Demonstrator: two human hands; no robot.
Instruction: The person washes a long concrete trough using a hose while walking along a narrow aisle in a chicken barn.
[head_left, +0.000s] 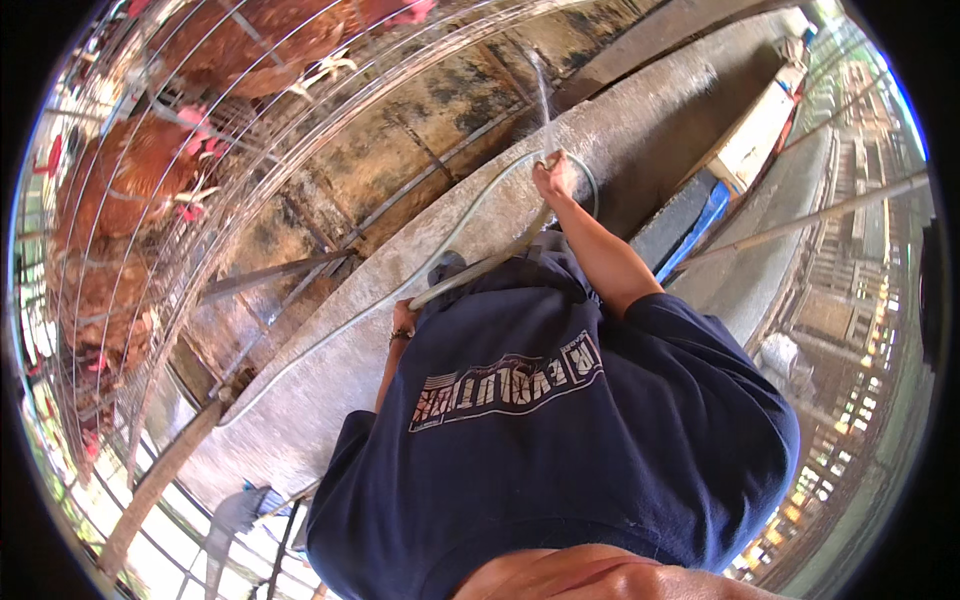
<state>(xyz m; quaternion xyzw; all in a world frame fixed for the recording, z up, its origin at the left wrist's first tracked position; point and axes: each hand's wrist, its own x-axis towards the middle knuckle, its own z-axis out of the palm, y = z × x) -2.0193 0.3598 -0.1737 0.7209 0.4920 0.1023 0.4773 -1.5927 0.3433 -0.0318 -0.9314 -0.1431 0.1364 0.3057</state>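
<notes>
My right hand grips the end of a hose, and a jet of water shoots out of it towards the stained floor under the cages. Lower, close to my waist, my left hand is closed around a thicker-looking stretch of the same hose; its fingers are partly hidden by the hose and my shirt. From the right hand the hose makes a loop, and a long length trails down-left along the concrete walkway.
Several brown hens stand behind a wire cage on the left. A wooden post rises at the lower left. On the right lie a white box-like object, a blue strip and a bamboo pole.
</notes>
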